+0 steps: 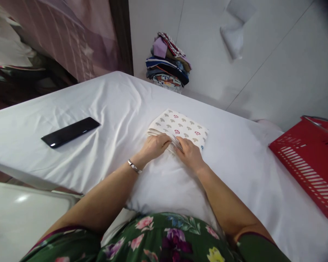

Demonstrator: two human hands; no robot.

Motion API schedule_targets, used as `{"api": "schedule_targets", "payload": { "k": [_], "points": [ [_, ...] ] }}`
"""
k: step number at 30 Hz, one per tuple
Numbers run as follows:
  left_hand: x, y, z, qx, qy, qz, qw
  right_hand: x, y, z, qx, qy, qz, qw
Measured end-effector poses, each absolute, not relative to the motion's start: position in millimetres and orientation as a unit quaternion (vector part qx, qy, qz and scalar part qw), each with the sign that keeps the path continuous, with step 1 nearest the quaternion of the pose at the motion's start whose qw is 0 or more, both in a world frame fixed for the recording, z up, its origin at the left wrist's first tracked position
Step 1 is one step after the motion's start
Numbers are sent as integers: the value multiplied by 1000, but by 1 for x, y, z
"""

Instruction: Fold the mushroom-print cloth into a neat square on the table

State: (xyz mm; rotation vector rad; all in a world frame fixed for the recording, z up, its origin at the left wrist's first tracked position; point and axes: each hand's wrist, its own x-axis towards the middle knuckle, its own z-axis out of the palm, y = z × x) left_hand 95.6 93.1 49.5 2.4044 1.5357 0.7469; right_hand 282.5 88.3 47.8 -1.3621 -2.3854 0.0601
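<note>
Green floral fabric, my dress (153, 238), is nearest, with my bare arms reaching forward from it and a bracelet (134, 166) on my left wrist. To the near left is a pale, shiny surface (22, 218); I cannot tell what it belongs to.

Farther in, my left hand (155, 146) and right hand (190, 154) are close together at the near edge of the patterned cloth (184, 126), which lies flat on the white sheet (235, 156), around the middle. My left fingers are curled in, pinching that edge; my right thumb and fingers pinch the layers just beside them.

The folding looks well along to me: the cloth is already a compact, many-layered bundle, its top smooth. The near edge is not yet neat, since the layers fan apart between my hands, so I judge that evening them is left. Whether another fold is due, I cannot tell.

Off to the left lies a black phone (70, 133), to the right a red basket (303, 163), both well apart from the cloth. Beyond the sheet's far edge is a pile (168, 63) of folded fabrics.
</note>
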Motion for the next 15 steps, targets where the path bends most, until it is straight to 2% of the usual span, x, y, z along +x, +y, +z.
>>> {"api": "schedule_targets", "payload": {
  "k": [8, 15],
  "points": [
    [84, 97, 52, 783, 535, 287, 134, 281, 89, 47, -503, -845, -2, 182],
    [82, 98, 45, 801, 546, 187, 158, 281, 90, 48, -530, -830, 31, 173]
  ]
}}
